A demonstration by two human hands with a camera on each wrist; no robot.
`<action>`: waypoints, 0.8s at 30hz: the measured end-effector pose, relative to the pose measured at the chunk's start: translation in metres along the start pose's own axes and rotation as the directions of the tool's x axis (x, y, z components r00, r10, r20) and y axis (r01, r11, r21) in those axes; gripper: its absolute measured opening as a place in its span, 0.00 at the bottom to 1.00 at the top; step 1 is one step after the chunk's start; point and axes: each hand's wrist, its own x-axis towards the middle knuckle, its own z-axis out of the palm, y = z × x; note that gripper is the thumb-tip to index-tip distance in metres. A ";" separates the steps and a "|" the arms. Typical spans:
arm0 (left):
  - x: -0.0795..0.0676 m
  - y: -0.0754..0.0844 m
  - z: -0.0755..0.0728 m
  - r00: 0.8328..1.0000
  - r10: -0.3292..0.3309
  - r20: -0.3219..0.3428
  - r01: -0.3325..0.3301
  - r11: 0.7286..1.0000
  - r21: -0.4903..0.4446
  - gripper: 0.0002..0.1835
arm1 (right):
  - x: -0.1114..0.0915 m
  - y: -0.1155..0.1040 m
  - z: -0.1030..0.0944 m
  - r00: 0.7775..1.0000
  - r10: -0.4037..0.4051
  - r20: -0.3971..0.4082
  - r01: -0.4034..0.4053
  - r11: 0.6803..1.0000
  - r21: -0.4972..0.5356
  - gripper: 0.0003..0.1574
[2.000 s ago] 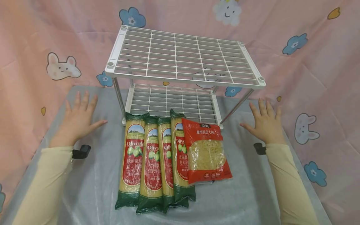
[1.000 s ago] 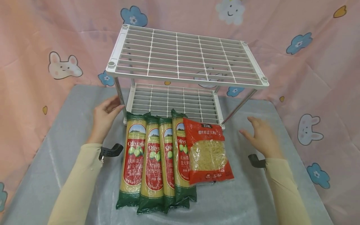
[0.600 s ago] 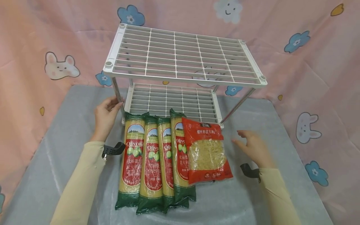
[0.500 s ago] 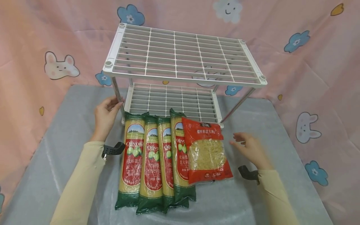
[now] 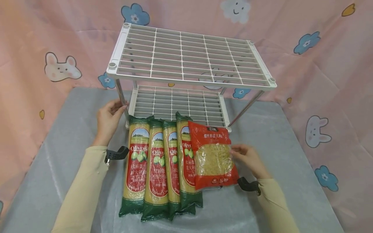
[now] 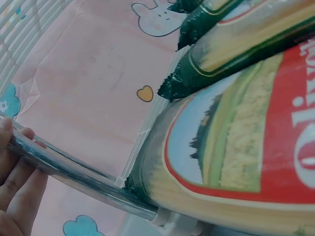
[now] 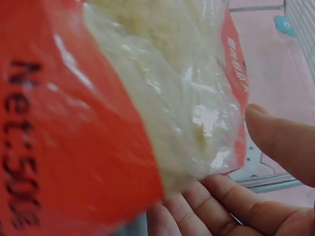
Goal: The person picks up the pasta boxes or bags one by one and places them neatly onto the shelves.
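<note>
My left hand (image 5: 107,121) grips the front left metal post (image 5: 120,92) of a white two-tier wire rack (image 5: 118,48). In the left wrist view its fingers (image 6: 29,191) curl behind that post. My right hand (image 5: 251,160) is at the right edge of a red bag of pasta (image 5: 214,158) with a clear window. The right wrist view shows the thumb (image 7: 275,137) at the bag's edge and the other fingers tucked under it, their tips hidden. Several green-ended packs of spaghetti (image 5: 138,165) lie side by side left of the bag, which overlaps the nearest one.
The rack's lower shelf (image 5: 224,110) lies just behind the tops of the packs, and its upper shelf overhangs it. A grey cloth (image 5: 279,129) covers the table. A pink patterned curtain (image 5: 75,38) hangs close behind and at both sides.
My left hand came in from the far left and took hold of the rack post. The right hand moved left and nearer to me, from the table's right side to the pasta bag's edge.
</note>
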 end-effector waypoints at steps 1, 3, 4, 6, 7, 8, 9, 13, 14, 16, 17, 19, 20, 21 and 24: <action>0.000 0.000 0.000 1.000 -0.001 0.001 0.001 1.000 0.000 0.15 | 0.000 0.001 0.001 1.000 0.007 0.009 -0.008 0.999 0.041 0.25; 0.000 0.000 0.000 1.000 -0.003 0.004 0.003 1.000 -0.002 0.15 | 0.001 0.003 0.004 1.000 0.014 0.019 -0.016 0.995 0.100 0.26; 0.001 0.000 0.000 1.000 -0.003 0.003 0.003 1.000 -0.001 0.15 | 0.001 0.004 0.005 1.000 0.009 0.024 -0.011 0.994 0.109 0.27; 0.001 -0.001 0.001 1.000 -0.004 0.003 0.004 1.000 0.004 0.15 | 0.002 0.006 0.006 1.000 0.005 0.027 -0.008 0.992 0.123 0.29; 0.001 -0.001 0.001 1.000 -0.004 0.003 0.004 1.000 0.005 0.15 | 0.003 0.007 0.006 1.000 -0.006 0.026 0.003 0.992 0.129 0.28; 0.001 -0.001 0.001 1.000 -0.005 0.002 0.005 1.000 0.008 0.14 | 0.003 0.007 0.007 1.000 -0.008 0.027 0.004 0.992 0.127 0.29; 0.001 -0.002 0.001 1.000 -0.007 0.002 0.007 1.000 0.017 0.15 | 0.004 0.008 0.007 1.000 -0.005 0.028 0.001 0.992 0.129 0.29; 0.002 -0.002 0.002 1.000 -0.021 0.009 0.021 0.999 0.030 0.15 | 0.008 0.010 0.009 0.998 0.045 0.034 -0.049 0.991 0.126 0.26; 0.001 -0.002 0.002 1.000 -0.024 0.009 0.023 0.999 0.035 0.15 | 0.009 0.010 0.009 0.997 0.066 0.039 -0.070 0.990 0.122 0.27; 0.002 -0.003 0.002 1.000 -0.025 0.008 0.024 0.999 0.034 0.15 | 0.010 0.011 0.011 0.996 0.084 0.036 -0.088 0.988 0.123 0.24; 0.002 -0.003 0.002 1.000 -0.023 0.005 0.023 0.999 0.033 0.15 | 0.011 0.011 0.012 0.996 0.086 0.034 -0.090 0.988 0.129 0.23; 0.002 -0.003 0.002 1.000 -0.019 0.001 0.019 0.999 0.028 0.15 | 0.012 0.011 0.014 0.997 0.077 0.030 -0.081 0.988 0.133 0.21; 0.002 -0.003 0.002 1.000 -0.018 -0.001 0.018 0.999 0.026 0.15 | 0.012 0.011 0.015 0.997 0.076 0.026 -0.079 0.987 0.139 0.21; 0.002 -0.003 0.002 1.000 -0.018 -0.002 0.018 1.000 0.022 0.15 | 0.012 0.012 0.016 0.997 0.076 0.020 -0.078 0.986 0.145 0.21; 0.002 -0.002 0.002 1.000 -0.018 -0.004 0.018 1.000 0.018 0.15 | 0.013 0.012 0.018 0.998 0.070 0.004 -0.070 0.985 0.160 0.21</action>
